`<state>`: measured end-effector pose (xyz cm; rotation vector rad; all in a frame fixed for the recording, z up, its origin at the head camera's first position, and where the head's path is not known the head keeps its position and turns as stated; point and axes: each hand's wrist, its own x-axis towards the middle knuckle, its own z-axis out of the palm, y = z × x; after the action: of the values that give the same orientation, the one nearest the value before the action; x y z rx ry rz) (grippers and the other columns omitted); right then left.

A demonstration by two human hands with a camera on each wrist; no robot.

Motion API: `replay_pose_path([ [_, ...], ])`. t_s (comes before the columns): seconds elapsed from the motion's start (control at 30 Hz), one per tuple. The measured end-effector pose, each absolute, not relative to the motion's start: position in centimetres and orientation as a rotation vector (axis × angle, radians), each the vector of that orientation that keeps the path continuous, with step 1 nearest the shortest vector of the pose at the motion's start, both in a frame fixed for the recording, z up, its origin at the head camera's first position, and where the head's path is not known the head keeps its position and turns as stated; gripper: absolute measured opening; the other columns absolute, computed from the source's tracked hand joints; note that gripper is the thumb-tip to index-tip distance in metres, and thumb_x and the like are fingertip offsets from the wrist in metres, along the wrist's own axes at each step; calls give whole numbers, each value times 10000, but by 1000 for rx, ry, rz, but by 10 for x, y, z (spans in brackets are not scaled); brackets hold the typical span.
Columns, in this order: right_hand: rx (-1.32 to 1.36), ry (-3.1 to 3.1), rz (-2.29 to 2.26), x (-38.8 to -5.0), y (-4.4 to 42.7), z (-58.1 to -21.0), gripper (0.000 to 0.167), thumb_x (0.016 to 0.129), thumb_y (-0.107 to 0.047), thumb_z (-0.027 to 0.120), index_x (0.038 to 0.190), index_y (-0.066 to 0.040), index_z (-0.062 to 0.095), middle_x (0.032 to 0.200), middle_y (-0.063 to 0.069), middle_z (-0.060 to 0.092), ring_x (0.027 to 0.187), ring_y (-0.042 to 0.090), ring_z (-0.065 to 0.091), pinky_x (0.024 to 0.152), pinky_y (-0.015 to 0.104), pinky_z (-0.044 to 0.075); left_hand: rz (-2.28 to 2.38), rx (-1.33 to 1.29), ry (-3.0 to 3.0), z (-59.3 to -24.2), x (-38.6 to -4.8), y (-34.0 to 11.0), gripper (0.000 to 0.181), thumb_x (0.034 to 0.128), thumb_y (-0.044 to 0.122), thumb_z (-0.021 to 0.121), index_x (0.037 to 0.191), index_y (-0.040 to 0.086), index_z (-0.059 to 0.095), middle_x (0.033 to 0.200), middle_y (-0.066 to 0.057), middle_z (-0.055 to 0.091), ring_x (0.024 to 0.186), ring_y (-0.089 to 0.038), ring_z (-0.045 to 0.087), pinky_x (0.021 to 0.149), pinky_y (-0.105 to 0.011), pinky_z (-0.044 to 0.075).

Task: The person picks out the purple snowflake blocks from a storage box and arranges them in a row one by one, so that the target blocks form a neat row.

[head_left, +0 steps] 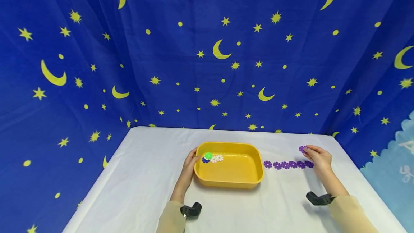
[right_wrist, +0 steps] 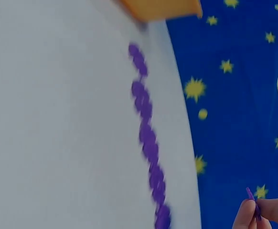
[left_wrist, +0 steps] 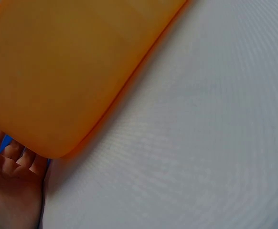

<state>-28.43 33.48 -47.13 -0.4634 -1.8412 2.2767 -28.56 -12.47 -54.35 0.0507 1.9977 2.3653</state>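
At the left end of a yellow plastic basin (head_left: 229, 183), my left hand (head_left: 187, 168) grips the rim, thumb near the top edge and fingers along the outside. The left wrist view shows the fingers (left_wrist: 26, 157) against the end of the basin (left_wrist: 81, 71). Between thumb and fingertips, my right hand (head_left: 319, 159) pinches a purple snowflake disc (head_left: 302, 149), held above the table. Below it, a row of several purple snowflake discs (head_left: 285, 165) stretches from beside the basin towards the right hand. The right wrist view shows the pinched disc (right_wrist: 251, 196) nearly edge-on.
Inside the basin, at its left, lie white snowflake discs (head_left: 217, 158), a dark blue disc (head_left: 205, 160) and a green piece (head_left: 208, 155). A white cloth covers the table (head_left: 136, 175). Blue curtain (head_left: 181, 64) with moons and stars stands behind and at the sides.
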Motion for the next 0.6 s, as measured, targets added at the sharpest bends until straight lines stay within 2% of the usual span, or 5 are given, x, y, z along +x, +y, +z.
replay_pose_path([
  [0.33,-736,-1647,2231,-280,370,-486,370,848,100,561,614,-166,670,603,-82,627,562,10,644,581,148,574,2365,70,2023,-543,-284,-124,501,950,174,447,1440,90,382,1521,-120,363,1434,-286,295,1207,-453,234],
  [0.6,-912,-1532,2183,-282,394,-499,355,802,115,627,575,-157,652,544,-74,606,502,26,619,517,170,566,2360,67,2013,-542,-284,-125,500,956,184,443,1444,97,374,1527,-111,356,1438,-276,289,1209,-447,232],
])
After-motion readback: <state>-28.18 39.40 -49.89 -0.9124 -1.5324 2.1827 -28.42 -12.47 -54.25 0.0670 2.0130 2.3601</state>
